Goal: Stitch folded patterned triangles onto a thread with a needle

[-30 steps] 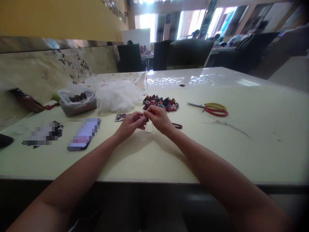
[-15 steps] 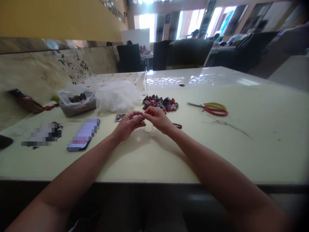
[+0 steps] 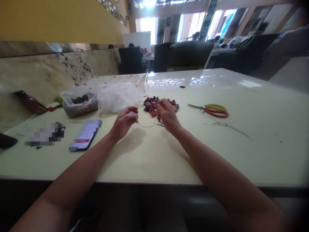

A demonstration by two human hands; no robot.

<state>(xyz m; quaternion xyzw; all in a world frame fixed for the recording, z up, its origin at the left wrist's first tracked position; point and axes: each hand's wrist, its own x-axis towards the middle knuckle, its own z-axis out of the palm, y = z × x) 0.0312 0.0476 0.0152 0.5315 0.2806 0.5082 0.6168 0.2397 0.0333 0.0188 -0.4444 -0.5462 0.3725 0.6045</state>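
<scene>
Centre of the frame: the left hand (image 3: pixel 123 121) is pinched shut on a small fabric piece (image 3: pixel 133 113), fingertips bunched round it. The right hand (image 3: pixel 166 115) sits just to its right, fingers closed on the end of a thread (image 3: pixel 147 125) that sags in a loop between the two hands, above the cream table (image 3: pixel 149 154). Directly behind the right hand lies a pile of colourful fabric pieces (image 3: pixel 151 102). Further right, red-and-yellow scissors (image 3: pixel 212 109) lie flat. Upper left of the hands: a heap of white stuffing (image 3: pixel 117 96), then a plastic bag of dark bits (image 3: pixel 78 101). Lower left, a phone (image 3: pixel 85 134) lies flat.
</scene>
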